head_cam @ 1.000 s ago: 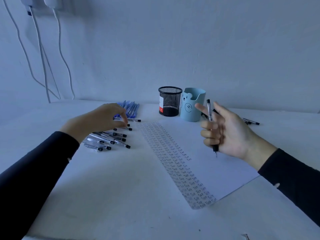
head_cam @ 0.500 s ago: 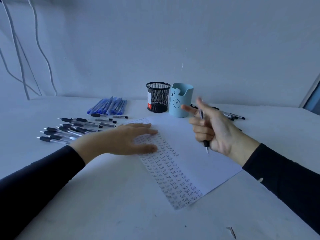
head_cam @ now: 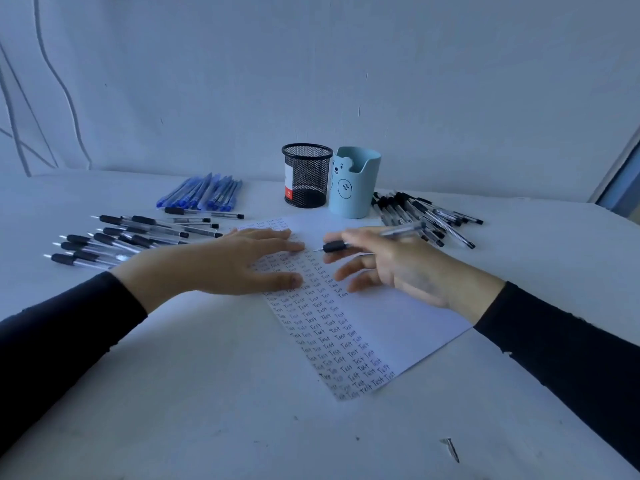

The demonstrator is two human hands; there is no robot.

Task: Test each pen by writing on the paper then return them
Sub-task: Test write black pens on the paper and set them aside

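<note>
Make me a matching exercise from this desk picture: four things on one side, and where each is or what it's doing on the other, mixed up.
1 blue pens
2 mesh cup
3 left hand
4 right hand

A holds a pen
B rests flat on the paper
C stands beside the bear cup
D piled left of the mesh cup

Pairs: 1-D, 2-C, 3-B, 4-A

Bench point(head_cam: 173, 393): white, flat, w/ a few dark specks near front edge.
Black wire-mesh cylindrical cup point(head_cam: 306, 174): upright at back centre, red/white label showing thru mesh low on its left side.
Light-blue plastic cup w/ bear face point(head_cam: 356, 188): upright, just right of mesh cup; contact unclear.
Small pale metal sliver point(head_cam: 450, 448): lies front right; type unclear.
White wall point(head_cam: 346, 64) behind, w/ white cables point(head_cam: 59, 81) at left.
</note>
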